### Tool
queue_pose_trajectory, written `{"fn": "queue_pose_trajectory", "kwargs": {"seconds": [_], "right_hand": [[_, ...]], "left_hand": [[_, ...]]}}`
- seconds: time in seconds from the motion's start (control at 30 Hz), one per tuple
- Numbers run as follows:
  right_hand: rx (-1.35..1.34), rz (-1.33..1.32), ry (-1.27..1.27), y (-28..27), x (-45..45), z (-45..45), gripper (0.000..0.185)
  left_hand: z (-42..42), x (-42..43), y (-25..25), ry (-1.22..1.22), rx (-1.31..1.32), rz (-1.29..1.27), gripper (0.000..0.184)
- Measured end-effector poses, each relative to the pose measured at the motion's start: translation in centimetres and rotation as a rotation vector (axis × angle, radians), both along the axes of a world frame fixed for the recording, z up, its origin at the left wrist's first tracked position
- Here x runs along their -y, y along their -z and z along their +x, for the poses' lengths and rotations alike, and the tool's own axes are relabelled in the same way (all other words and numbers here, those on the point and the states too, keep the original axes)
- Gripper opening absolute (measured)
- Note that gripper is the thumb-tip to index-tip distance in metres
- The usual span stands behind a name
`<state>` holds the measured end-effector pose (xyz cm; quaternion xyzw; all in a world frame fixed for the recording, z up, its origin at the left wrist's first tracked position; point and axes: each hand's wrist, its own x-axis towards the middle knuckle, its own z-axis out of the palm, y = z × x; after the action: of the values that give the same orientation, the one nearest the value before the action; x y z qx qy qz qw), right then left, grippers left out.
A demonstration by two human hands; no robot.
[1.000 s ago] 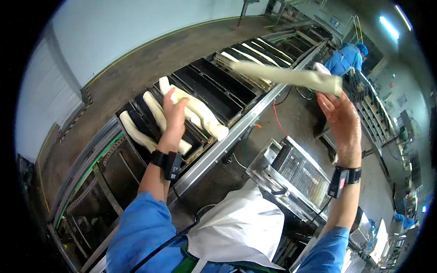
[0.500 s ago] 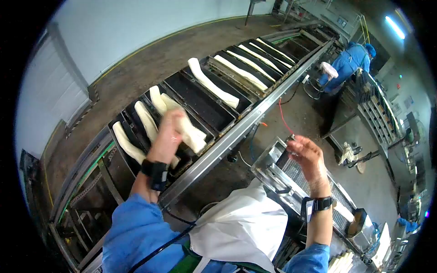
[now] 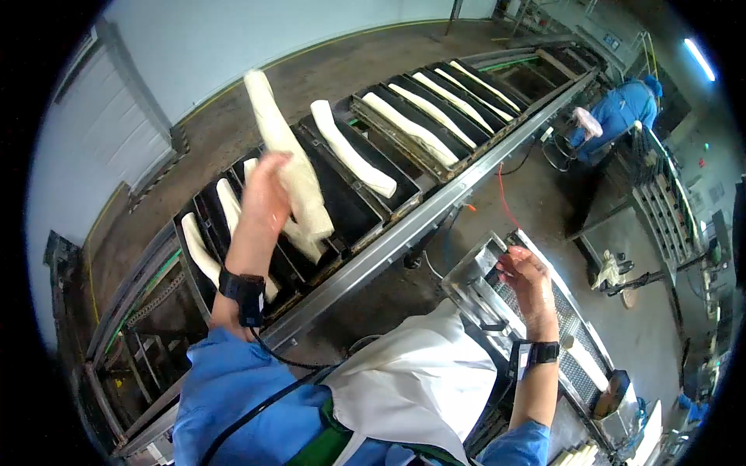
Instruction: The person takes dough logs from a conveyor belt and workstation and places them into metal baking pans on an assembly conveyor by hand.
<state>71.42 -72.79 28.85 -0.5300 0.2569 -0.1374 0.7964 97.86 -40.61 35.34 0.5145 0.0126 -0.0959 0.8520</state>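
Observation:
My left hand (image 3: 268, 193) is closed on a long cream-white piece (image 3: 294, 175) that looks like a peeled root. The piece is raised and tilted over a row of black trays (image 3: 346, 203) on the conveyor. Below it lies another pale piece (image 3: 303, 241), partly hidden by it and my hand. My right hand (image 3: 528, 273) is above the near end of a metal chute (image 3: 478, 272), its fingers curled together. A small dark bit shows at its fingertips, but what it is I cannot make out.
The conveyor's steel side rail (image 3: 435, 203) runs diagonally, with several pale pieces in the trays along it. One pale piece (image 3: 587, 365) lies in the perforated chute. A person in blue (image 3: 622, 109) bends over a rack at the upper right. A red cord (image 3: 507, 198) hangs by the rail.
My left hand has lifted the pale piece up from its tray and swung its far end upward. My right hand stays near the chute. The view has shifted slightly.

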Motion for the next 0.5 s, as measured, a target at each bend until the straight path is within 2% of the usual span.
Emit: {"fn": "queue_pose_trajectory", "kwargs": {"seconds": [0.03, 0.07, 0.13, 0.17, 0.23, 0.27, 0.33, 0.4, 0.43, 0.47, 0.5], "right_hand": [[-0.040, -0.011, 0.007, 0.2, 0.8, -0.3, 0.023], [-0.081, -0.024, 0.015, 0.4, 1.6, -0.6, 0.023], [-0.110, -0.033, 0.039, 1.7, 3.9, -1.4, 0.023], [-0.124, -0.041, 0.069, 1.9, 4.7, -1.7, 0.023], [-0.138, -0.054, 0.090, 2.3, 6.8, -2.1, 0.022], [-0.174, -0.099, 0.109, 2.8, 7.9, -2.4, 0.023], [-0.206, -0.149, 0.131, 5.0, 11.2, -3.7, 0.023], [-0.371, -0.630, 0.068, 8.2, 14.6, -5.4, 0.025], [-0.597, -1.034, 0.034, 7.9, 15.3, -6.3, 0.036], [-0.601, -1.033, 0.034, 8.2, 15.8, -7.3, 0.036], [-0.811, -1.304, 0.000, 8.8, 16.5, -8.3, 0.044]], "left_hand": [[1.7, -1.0, 4.5, 0.243, -0.041, -0.075, 0.032], [0.6, -0.2, 4.6, 0.210, -0.187, 0.177, 0.039], [0.8, 0.5, 7.2, 0.225, -0.054, 0.458, 0.059], [1.0, 1.3, 7.6, 0.224, -0.062, 0.461, 0.059], [1.7, 3.3, 7.8, 0.260, -0.078, 0.514, 0.079], [2.0, 4.4, 7.6, 0.256, -0.078, 0.512, 0.079], [2.6, 6.7, 7.2, 0.130, -0.202, 0.555, 0.092], [3.2, 8.4, 6.7, 0.108, -0.202, 0.588, 0.090], [3.1, 9.3, 6.2, 0.099, -0.090, 0.557, 0.087], [2.9, 10.2, 5.9, 0.090, 0.017, 0.526, 0.084], [3.2, 11.3, 5.9, 0.078, 0.111, 0.547, 0.078]]}}
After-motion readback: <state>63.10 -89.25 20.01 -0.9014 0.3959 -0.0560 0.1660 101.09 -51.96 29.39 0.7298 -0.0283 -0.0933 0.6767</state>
